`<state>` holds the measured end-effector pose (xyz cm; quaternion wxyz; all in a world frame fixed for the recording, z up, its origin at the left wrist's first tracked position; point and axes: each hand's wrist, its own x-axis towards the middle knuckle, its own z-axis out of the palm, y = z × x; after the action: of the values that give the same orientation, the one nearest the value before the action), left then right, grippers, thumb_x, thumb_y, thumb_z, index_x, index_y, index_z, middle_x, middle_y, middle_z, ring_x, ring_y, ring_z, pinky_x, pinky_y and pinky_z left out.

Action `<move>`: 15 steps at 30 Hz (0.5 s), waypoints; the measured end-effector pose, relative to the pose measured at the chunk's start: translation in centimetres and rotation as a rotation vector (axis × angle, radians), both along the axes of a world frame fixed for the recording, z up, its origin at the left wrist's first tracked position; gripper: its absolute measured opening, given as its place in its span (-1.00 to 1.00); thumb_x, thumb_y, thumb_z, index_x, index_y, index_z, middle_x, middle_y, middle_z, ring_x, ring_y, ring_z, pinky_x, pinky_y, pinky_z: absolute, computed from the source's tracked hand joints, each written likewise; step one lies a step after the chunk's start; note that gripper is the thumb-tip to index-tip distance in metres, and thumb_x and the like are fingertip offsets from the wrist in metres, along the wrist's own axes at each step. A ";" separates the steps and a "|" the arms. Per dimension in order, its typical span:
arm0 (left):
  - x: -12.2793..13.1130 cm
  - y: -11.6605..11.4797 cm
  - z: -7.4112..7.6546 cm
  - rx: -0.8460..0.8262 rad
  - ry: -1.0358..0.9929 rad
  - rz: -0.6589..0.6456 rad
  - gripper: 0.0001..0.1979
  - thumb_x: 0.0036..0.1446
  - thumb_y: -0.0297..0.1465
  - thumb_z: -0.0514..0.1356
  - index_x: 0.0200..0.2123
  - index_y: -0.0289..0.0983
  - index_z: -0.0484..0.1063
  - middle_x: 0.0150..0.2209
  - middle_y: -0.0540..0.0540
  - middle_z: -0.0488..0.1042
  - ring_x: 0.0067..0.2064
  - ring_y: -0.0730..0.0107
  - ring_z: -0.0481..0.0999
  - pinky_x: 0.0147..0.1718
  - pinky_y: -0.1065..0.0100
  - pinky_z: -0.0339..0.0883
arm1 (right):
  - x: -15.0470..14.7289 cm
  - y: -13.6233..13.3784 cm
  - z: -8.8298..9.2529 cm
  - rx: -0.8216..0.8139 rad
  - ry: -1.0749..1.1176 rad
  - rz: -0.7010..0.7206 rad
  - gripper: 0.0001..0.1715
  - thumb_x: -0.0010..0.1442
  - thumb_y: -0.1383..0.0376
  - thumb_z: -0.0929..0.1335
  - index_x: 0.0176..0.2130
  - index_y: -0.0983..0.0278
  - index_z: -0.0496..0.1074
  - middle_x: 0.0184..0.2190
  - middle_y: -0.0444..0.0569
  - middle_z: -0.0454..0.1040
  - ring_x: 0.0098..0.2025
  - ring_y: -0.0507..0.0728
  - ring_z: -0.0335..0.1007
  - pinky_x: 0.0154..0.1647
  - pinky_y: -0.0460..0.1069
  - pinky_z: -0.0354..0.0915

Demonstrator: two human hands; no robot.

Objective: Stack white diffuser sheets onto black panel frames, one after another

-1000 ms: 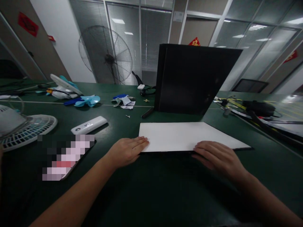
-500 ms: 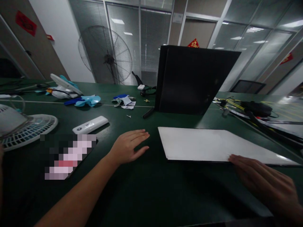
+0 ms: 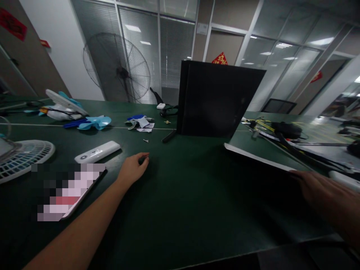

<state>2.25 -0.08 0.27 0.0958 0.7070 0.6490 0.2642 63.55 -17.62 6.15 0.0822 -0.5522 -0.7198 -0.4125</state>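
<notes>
My right hand is closed on the near edge of a thin white board at the right. The board stands tilted, so only a narrow white strip of it shows, with deep shadow below. To the left, my left hand rests low over the green table, fingers curled toward the thumb. A dark gap shows between thumb and forefinger, and nothing can be seen held there. Beside that hand lie a long white plastic device and a phone-like slab whose face is blurred out in blocks.
A large black panel stands upright behind the table's middle. White fan parts lie at the left, near light-blue fan blades. Small papers sit farther back. Cables and a black bag-like item fill the right side.
The white board went from lying nearly flat to tilted, its left end shifted right, with my right hand on it. My left hand curled its fingers and moved left. The view shifted slightly.
</notes>
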 end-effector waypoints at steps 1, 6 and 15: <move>-0.1 0.1 -0.1 -0.006 -0.010 0.017 -0.47 0.31 -0.11 0.08 0.17 -0.24 0.60 0.07 -0.16 0.69 -0.12 0.07 0.70 0.05 0.08 0.53 | 0.3 0.4 0.2 0.000 -0.049 0.026 -0.59 0.46 0.21 0.17 0.06 0.30 0.49 -0.16 0.09 0.64 -0.22 0.26 0.62 -0.32 0.10 0.43; -0.3 0.4 -0.2 -0.035 -0.067 0.055 -0.48 0.30 -0.12 0.10 0.16 -0.23 0.60 0.04 -0.17 0.70 0.03 0.07 0.68 0.09 0.13 0.52 | 1.5 2.1 0.2 -0.011 0.003 -0.093 -0.55 0.50 0.17 0.13 0.08 0.31 0.45 0.05 0.18 0.60 -0.10 0.30 0.62 -0.12 0.14 0.49; -0.2 -0.3 0.5 -0.047 -0.114 0.058 -0.53 0.32 -0.16 0.13 0.14 -0.25 0.61 0.04 -0.20 0.70 0.07 0.06 0.68 0.12 0.13 0.51 | 3.2 3.9 0.9 -0.095 -0.044 -0.071 -0.48 0.47 0.21 0.16 0.16 0.32 0.54 0.24 0.25 0.45 0.17 0.39 0.46 0.09 0.24 0.43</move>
<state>2.02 -0.33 0.77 0.1415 0.6692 0.6687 0.2916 66.78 -13.70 7.08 0.0256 -0.5714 -0.7202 -0.3927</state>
